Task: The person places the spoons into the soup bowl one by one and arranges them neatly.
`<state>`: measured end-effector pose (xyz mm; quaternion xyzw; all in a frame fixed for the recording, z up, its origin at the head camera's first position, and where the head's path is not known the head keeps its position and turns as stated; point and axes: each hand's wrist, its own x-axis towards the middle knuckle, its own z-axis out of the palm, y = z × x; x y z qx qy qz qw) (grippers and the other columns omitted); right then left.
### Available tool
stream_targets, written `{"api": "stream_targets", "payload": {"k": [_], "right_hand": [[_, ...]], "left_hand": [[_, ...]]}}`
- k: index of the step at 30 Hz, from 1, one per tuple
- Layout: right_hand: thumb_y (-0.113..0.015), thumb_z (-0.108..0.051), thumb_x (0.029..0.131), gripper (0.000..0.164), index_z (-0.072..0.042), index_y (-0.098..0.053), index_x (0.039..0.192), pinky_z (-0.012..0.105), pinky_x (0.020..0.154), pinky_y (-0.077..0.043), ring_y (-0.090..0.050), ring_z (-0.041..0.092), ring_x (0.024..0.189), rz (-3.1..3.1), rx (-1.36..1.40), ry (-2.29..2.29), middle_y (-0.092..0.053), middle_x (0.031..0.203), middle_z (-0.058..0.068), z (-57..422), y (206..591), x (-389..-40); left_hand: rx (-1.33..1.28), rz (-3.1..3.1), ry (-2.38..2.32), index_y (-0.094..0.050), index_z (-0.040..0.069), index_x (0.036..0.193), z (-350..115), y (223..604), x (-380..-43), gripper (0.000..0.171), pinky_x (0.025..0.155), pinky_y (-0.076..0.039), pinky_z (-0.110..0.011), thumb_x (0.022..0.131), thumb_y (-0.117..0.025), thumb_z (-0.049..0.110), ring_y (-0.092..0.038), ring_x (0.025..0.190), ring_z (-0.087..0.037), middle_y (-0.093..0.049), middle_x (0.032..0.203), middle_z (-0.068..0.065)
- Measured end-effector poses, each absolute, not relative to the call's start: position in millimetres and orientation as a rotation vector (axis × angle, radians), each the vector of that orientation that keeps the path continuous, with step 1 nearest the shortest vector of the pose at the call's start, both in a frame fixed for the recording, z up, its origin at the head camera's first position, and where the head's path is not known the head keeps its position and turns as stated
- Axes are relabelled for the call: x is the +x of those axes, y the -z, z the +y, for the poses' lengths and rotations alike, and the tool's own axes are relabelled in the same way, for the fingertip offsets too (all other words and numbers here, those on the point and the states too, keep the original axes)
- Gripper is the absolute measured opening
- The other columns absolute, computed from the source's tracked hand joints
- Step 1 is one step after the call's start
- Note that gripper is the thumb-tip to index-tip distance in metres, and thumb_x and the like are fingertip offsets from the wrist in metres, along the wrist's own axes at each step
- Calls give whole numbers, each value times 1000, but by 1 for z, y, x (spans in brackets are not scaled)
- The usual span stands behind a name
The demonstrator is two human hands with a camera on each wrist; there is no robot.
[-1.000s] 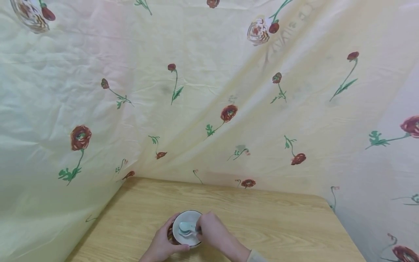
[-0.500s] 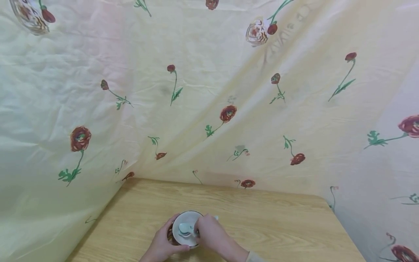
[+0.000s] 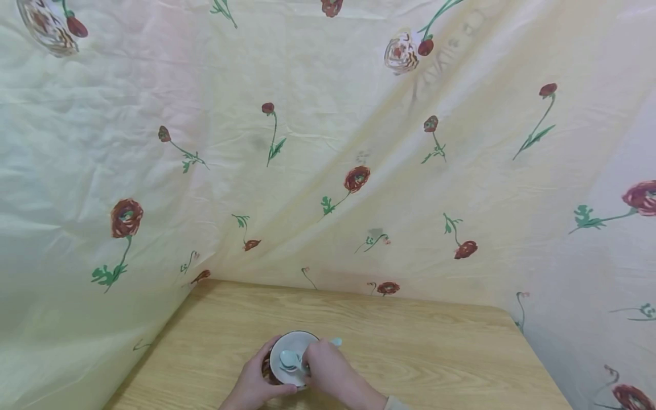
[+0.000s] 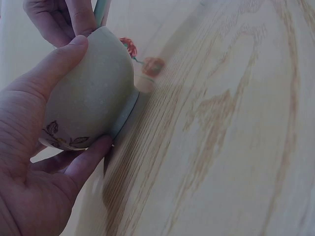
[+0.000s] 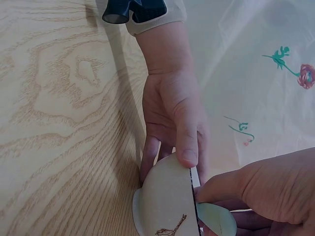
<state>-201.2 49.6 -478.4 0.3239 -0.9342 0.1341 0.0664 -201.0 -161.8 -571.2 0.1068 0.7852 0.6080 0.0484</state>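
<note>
A white bowl (image 3: pixel 299 340) with a dark rim stands on the table. My left hand (image 3: pixel 252 378) grips its left side; in the left wrist view the thumb lies near the rim and a finger reaches down to the foot of the bowl (image 4: pixel 96 93). My right hand (image 3: pixel 330 367) pinches a pale green spoon (image 3: pixel 289 358) over the right rim. The spoon's head is inside the bowl, and its handle end (image 5: pixel 217 219) sticks out past my fingers. A second spoon-like shape shows under the head; I cannot tell whether it is a reflection.
The wood-grain table (image 3: pixel 435 353) extends behind and to the right of the bowl. A cream cloth (image 3: pixel 307 216) printed with red flowers hangs along its back and sides. A dark device (image 5: pixel 135 10) sits on the left sleeve.
My right hand has shifted slightly and turned with the spoon, so that the handle end now shows beyond the hand. The left hand keeps its grip on the bowl.
</note>
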Motion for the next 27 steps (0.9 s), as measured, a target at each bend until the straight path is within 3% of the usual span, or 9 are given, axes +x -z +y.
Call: {"api": "stream_targets", "payload": {"k": [8, 12, 17, 22, 27], "right_hand": [[-93, -12, 75, 13, -13, -81, 72, 11, 52, -35, -34, -4, 53, -2815, 958, -384, -62, 59, -14, 49, 484, -203], [-92, -11, 77, 10, -12, -82, 75, 10, 53, -36, -35, -5, 53, -2827, 962, -403, -64, 60, -13, 50, 483, -202], [-88, -11, 82, 4, -10, -84, 82, 12, 57, -43, -41, -5, 56, -2856, 967, -469, -71, 66, -10, 51, 480, -203], [-84, -15, 86, 5, -10, -84, 88, 16, 65, -51, -58, -3, 68, -2840, 927, -535, -76, 78, -7, 61, 474, -205], [-82, -17, 88, 10, -10, -83, 95, 18, 63, -49, -58, 0, 70, -2823, 849, -573, -77, 84, -4, 83, 465, -206]], "left_hand": [[334, 2377, -1872, -37, 12, 164, -162, 572, -202, 109, 97, -47, -13, 75, -99, 20, -53, 140, -37, -52, 158, -17], [330, 2395, -1859, -39, 13, 164, -161, 573, -204, 108, 97, -47, -15, 74, -99, 21, -54, 139, -35, -52, 157, -16], [322, 2396, -1845, -39, 13, 164, -161, 571, -205, 108, 96, -47, -14, 75, -99, 22, -54, 140, -37, -51, 158, -16], [322, 2424, -1811, -38, 12, 164, -163, 569, -206, 109, 95, -47, -14, 75, -99, 24, -56, 138, -34, -52, 159, -16], [369, 2528, -1740, -40, 10, 163, -163, 569, -207, 111, 98, -47, -18, 72, -100, 28, -58, 130, -27, -57, 154, -14]]}}
